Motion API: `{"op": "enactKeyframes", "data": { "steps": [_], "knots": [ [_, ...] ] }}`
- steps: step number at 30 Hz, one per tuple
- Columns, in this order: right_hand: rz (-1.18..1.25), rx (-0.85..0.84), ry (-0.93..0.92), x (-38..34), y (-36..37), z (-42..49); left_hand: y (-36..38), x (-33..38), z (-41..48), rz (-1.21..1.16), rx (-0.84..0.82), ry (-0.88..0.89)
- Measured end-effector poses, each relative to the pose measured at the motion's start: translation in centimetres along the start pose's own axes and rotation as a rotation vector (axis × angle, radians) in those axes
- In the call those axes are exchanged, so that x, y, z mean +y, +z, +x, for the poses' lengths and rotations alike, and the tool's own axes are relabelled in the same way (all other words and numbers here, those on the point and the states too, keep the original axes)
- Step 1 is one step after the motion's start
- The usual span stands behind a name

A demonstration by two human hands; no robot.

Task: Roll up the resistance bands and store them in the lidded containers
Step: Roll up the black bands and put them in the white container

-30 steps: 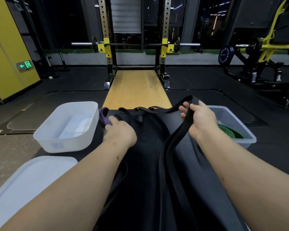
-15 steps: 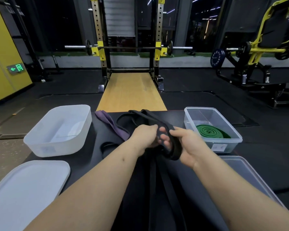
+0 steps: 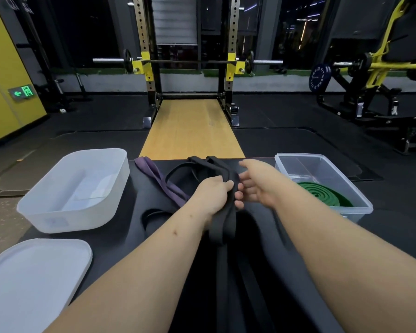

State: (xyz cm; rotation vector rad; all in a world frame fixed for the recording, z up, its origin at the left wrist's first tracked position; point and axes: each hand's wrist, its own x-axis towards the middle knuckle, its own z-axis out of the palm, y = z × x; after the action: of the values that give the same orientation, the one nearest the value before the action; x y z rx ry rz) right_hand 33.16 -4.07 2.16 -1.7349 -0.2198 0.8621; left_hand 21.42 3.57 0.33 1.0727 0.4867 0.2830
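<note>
While left grip [image 3: 211,195] clamps the black band [image 3: 222,227], right grip [image 3: 257,186] apart, clear container [image 3: 363,203] holds a green band [image 3: 322,195].

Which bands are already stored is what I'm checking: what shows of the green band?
The green band is a flat, rubbery-looking strip wound into a tight spiral coil, with a loose part trailing to the right. It lies flat on the bottom of the clear, lidless container, toward the near side, and nothing lies on it.
</note>
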Motion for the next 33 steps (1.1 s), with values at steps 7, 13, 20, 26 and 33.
{"op": "enactKeyframes", "data": {
  "steps": [7, 13, 20, 26, 33],
  "knots": [
    [0.194, -0.407, 0.086, -1.8, 2.0, 3.8, -1.4, -0.2, 0.4, 0.014, -0.078, -0.126],
    [0.757, -0.131, -0.425, -5.8, 2.4, 5.6, 0.2, -0.4, 0.7, 0.04, -0.01, 0.046],
    [0.195, 0.03, -0.073, -2.3, 0.6, 7.3, 2.7, -1.7, 0.4, 0.048, -0.048, -0.063],
    [-0.055, -0.031, 0.044, -1.1, -0.1, 5.2, 3.3, -1.7, 0.5, 0.014, -0.009, -0.096],
    [0.184, -0.157, 0.067, 2.5, -1.2, 3.4, 0.7, -0.5, 0.7, 0.724, 0.205, 0.128]
  ]
}}
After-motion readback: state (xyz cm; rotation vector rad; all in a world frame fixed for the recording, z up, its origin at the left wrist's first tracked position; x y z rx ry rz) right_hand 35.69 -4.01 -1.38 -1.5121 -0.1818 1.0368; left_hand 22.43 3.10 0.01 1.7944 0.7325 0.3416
